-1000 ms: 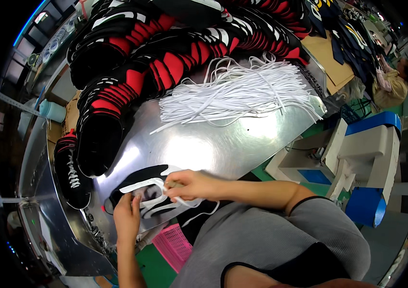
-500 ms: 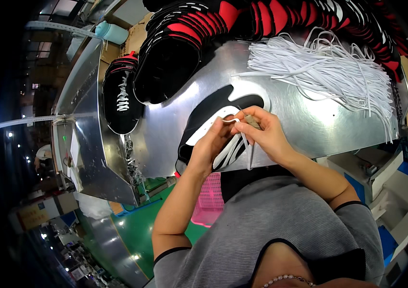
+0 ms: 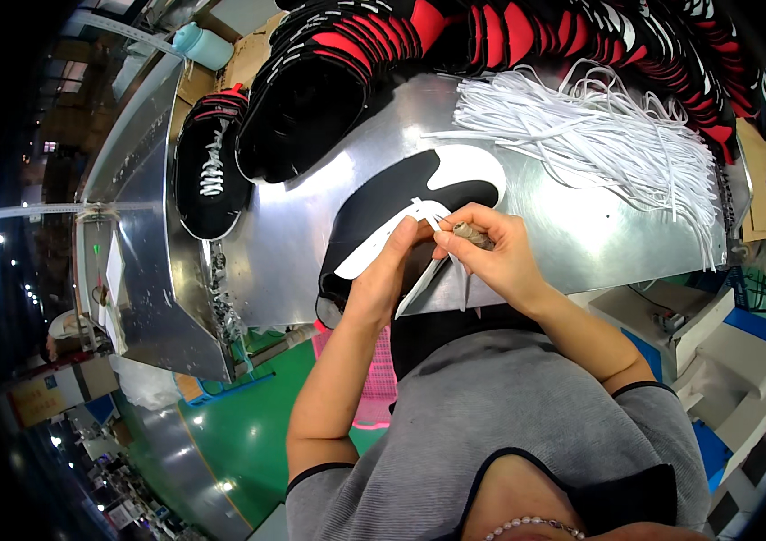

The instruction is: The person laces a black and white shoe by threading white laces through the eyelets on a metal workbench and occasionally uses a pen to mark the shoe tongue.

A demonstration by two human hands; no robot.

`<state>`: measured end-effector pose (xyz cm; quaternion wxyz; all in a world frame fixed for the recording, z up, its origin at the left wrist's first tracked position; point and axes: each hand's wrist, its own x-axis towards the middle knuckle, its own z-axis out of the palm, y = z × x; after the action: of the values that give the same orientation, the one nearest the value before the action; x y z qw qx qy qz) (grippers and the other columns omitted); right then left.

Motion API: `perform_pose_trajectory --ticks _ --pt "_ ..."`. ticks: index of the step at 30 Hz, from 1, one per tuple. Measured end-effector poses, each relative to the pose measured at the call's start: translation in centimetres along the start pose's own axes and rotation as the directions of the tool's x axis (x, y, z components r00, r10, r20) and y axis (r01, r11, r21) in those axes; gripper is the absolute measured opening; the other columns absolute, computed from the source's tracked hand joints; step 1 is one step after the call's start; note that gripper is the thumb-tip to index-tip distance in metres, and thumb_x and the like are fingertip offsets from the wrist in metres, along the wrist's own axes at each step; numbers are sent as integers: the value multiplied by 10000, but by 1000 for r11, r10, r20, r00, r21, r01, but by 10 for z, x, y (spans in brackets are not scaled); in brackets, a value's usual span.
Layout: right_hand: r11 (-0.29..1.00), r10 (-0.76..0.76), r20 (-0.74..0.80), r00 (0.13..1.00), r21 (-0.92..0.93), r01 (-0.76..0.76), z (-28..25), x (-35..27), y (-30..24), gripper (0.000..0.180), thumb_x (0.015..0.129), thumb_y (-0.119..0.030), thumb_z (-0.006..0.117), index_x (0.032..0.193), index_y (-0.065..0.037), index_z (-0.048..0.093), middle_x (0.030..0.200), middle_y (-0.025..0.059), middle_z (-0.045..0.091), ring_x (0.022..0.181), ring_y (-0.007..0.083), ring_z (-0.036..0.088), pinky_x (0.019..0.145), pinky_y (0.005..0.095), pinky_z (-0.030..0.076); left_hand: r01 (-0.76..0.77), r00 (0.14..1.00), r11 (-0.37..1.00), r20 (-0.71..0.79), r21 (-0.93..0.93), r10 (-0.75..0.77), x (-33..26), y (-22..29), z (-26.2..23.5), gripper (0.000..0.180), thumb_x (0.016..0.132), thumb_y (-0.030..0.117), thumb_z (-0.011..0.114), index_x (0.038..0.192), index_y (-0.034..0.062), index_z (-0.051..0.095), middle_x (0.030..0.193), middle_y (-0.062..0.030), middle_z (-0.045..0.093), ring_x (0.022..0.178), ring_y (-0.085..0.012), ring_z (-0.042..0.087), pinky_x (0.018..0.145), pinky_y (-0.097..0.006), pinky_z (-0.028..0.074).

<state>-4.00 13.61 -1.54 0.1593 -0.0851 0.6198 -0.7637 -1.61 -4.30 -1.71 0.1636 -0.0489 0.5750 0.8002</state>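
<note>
A black shoe upper with a white curved panel (image 3: 392, 203) lies flat on the shiny metal table (image 3: 572, 225) in front of me. My left hand (image 3: 387, 270) presses on its near edge and pinches a white lace (image 3: 428, 216). My right hand (image 3: 491, 248) grips the same lace and a small brown tool, right beside the left hand. Loose lace ends hang down over the table's front edge between my wrists.
A big bundle of white laces (image 3: 608, 135) lies at the back right. Stacked black-and-red shoe uppers (image 3: 419, 36) run along the far side. One laced black upper (image 3: 210, 171) lies at the left. A white and blue machine (image 3: 707, 343) stands at my right.
The view has turned, so the table sits more to the centre. Both hands stay together on the upper, working the white lace; the right hand has shifted slightly right.
</note>
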Motion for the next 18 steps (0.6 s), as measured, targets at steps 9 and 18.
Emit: perform_pose_trajectory --ticks 9,18 --pt "974 24 38 999 -224 -15 -1 -7 -7 85 889 -76 646 852 -1 662 697 46 684 644 79 635 601 243 489 10 979 999 -202 37 -2 -4 -10 1 322 984 303 616 1072 5 701 1005 -64 701 931 -141 626 874 -291 470" --pt "929 -190 47 981 -315 195 -9 -9 -7 144 943 -110 633 1000 6 570 841 148 705 775 257 713 671 326 537 25 937 973 -343 231 58 -11 8 19 258 932 263 688 1028 26 724 976 -48 723 872 -117 625 807 -268 477"
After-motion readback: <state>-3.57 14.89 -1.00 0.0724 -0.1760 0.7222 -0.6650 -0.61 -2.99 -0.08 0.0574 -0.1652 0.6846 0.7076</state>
